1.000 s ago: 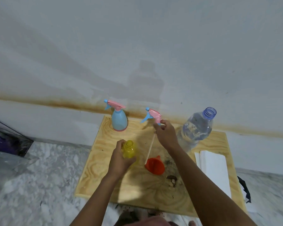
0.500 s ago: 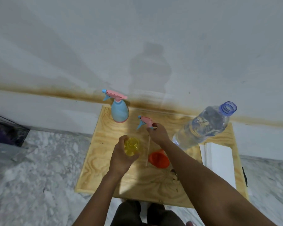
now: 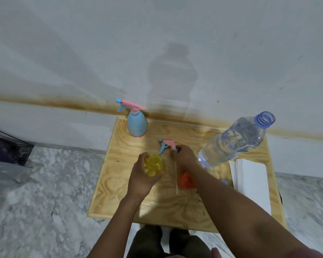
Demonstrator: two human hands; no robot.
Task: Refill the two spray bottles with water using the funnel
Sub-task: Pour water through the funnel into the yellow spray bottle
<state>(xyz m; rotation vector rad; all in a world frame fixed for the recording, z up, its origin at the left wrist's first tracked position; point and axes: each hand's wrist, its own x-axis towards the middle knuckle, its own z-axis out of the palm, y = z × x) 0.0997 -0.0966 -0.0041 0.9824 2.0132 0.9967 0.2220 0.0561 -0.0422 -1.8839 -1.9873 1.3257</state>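
Observation:
My left hand (image 3: 141, 176) grips the open yellow spray bottle (image 3: 154, 165), which stands upright on the plywood board (image 3: 119, 183). My right hand (image 3: 184, 155) holds the pink and blue sprayer head (image 3: 168, 144) low over the board, just right of the bottle; its white dip tube (image 3: 176, 178) trails toward me. The orange funnel (image 3: 186, 180) lies on the board, partly hidden under my right forearm. A blue spray bottle (image 3: 137, 123) with its sprayer on stands at the board's far left. A large clear water bottle (image 3: 235, 142), uncapped, stands at the right.
A stack of white paper towels (image 3: 251, 181) lies along the board's right side. A small blue cap (image 3: 224, 182) peeks out beside my right forearm. A white wall (image 3: 157, 53) rises right behind the board. Marble floor (image 3: 45, 192) surrounds it; a dark object (image 3: 6, 151) sits at far left.
My right hand has lowered the sprayer head from above the board down to just beside the yellow bottle. The left hand keeps its grip on the bottle. The camera has tilted.

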